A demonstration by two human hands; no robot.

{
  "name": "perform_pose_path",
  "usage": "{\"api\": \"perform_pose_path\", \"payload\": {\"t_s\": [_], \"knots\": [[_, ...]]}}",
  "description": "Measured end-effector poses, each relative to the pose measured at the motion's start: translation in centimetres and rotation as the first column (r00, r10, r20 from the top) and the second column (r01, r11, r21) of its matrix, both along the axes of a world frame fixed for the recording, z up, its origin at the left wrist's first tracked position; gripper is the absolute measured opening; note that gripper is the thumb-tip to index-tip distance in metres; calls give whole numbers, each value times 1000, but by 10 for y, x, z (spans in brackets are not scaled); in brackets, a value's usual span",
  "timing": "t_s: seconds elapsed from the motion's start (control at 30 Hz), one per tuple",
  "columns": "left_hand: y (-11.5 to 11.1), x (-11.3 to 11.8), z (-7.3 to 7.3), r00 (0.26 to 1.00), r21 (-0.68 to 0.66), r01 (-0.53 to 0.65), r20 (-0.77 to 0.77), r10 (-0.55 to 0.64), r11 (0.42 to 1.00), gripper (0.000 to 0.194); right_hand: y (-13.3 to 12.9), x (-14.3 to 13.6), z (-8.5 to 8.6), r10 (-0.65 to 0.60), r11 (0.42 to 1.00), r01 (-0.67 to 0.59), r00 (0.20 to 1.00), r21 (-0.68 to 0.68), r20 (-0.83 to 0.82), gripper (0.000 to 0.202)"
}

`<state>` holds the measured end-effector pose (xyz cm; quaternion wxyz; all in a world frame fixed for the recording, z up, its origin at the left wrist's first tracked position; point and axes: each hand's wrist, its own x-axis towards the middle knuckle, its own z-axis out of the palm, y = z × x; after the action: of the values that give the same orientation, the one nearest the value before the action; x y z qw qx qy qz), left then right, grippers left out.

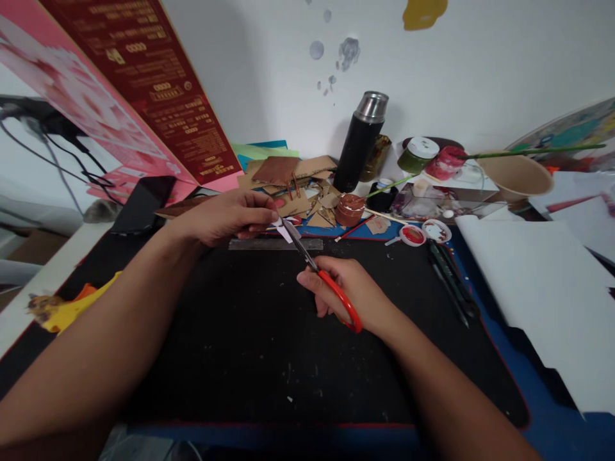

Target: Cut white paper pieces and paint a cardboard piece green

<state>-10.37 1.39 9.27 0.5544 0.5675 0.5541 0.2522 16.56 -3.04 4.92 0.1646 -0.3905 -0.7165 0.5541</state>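
Observation:
My left hand point(235, 216) pinches a small piece of white paper point(283, 232) above the far part of the black mat point(269, 358). My right hand point(343, 291) grips red-handled scissors point(342, 296), its fingers wrapped round the handles. The scissor blades point up and left, and their tips meet the paper beside my left fingertips. Under the paper, a clear ruler point(245, 244) lies along the back of the mat. A tiny white scrap point(289, 399) rests near the mat's front edge.
Behind are cardboard scraps point(307, 168), a black flask point(358, 144) and a brown paint jar point(350, 210). Dark pens point(449, 275) and white paper point(542, 282) lie right. A phone point(144, 205) and yellow cloth point(72, 315) are left, below a tall red-and-pink box point(158, 96).

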Motion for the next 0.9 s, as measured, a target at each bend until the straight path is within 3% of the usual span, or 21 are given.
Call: {"api": "perform_pose_path", "payload": {"t_s": [0.23,0.5,0.9], "knots": [[-1,0,1,1000,7,0,17,0,1000,12,1,2,0,25,995,-30,998,-97,-53,37],[-1,-1,1,1000,10,1,29,-1,1000,13,2,0,11,-19,949,-12,995,-314,-96,55],[-1,-1,1,999,12,-10,35,9,1000,11,5,5,1,49,963,-71,995,-261,-89,42]]}}
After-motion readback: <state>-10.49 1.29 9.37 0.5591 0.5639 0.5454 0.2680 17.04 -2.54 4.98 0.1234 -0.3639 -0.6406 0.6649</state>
